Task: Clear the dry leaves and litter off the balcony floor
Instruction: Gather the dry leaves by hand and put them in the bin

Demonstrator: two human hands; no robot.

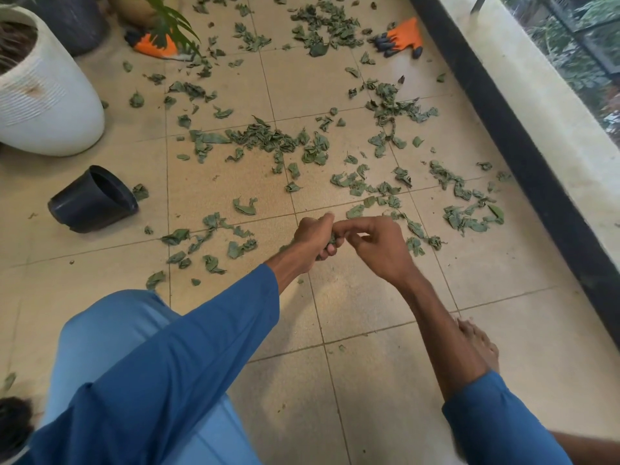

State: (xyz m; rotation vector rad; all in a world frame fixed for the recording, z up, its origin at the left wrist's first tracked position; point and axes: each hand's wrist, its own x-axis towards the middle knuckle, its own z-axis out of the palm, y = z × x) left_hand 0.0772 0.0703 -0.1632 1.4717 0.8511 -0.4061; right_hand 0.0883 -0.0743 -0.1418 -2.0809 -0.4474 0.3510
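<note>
Head view: the left hand (pixel 313 238) clenches a wad of leaves (pixel 331 242). The right hand (pixel 377 245), fingers curled, meets it from three o'clock; whether it pinches or only tucks, I cannot tell. Gathering looks midway: dry leaves (pixel 268 139) strew the floor (pixel 369 330) from nine to two o'clock. The next move calls for reaching forward.

Left hand (pixel 313 238) is fisted, so only a scrap of the wad of dry leaves (pixel 332 240) peeks out by its fingers. Right hand (pixel 375 246) meets that fist, but whether its fingertips pinch a leaf, can't tell. Right forearm (pixel 432 317) covers part of the bare foot (pixel 481 345). Far left, a frond (pixel 174 23) hides half an orange glove (pixel 156 46), and the white planter (pixel 50 105) runs off the left edge. Beyond the ledge (pixel 536 78), all blur.
</note>
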